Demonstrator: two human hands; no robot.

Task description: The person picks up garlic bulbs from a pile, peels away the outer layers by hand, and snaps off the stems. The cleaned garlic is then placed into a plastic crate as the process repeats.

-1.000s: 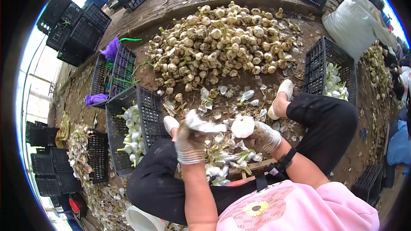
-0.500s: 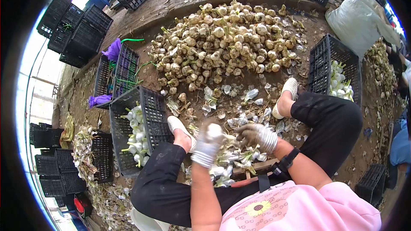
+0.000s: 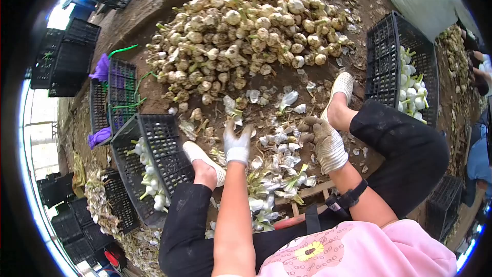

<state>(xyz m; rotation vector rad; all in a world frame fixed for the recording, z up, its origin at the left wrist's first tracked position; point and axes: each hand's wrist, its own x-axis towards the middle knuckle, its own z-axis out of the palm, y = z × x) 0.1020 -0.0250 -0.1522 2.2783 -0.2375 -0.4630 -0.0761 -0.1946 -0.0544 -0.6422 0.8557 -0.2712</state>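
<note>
My left hand (image 3: 237, 142), in a whitish glove, reaches forward with fingers apart and nothing visible in them. It is above loose skins, short of a large heap of dirty garlic bulbs (image 3: 246, 25). My right hand (image 3: 326, 146), in a glove with dirt-darkened fingertips, hangs near my right shoe. Its fingers are loosely bent and spread, with no object visible in them. Between the hands lie peeled-off garlic skins (image 3: 287, 151). Closer to my body, cleaned white garlic bulbs (image 3: 262, 210) with green stems lie together between my legs.
A black crate (image 3: 166, 149) with cleaned garlic stands by my left leg; another crate (image 3: 382, 61) with garlic is at right. A crate with purple netting (image 3: 101, 68) stands farther left. A white sack (image 3: 423, 0) sits at upper right. A wooden piece (image 3: 307, 192) lies before me.
My left hand has moved forward and opened; the blurred pale thing in it is gone. My right hand has drawn away rightward and up. The camera view has shifted, so the heap appears higher.
</note>
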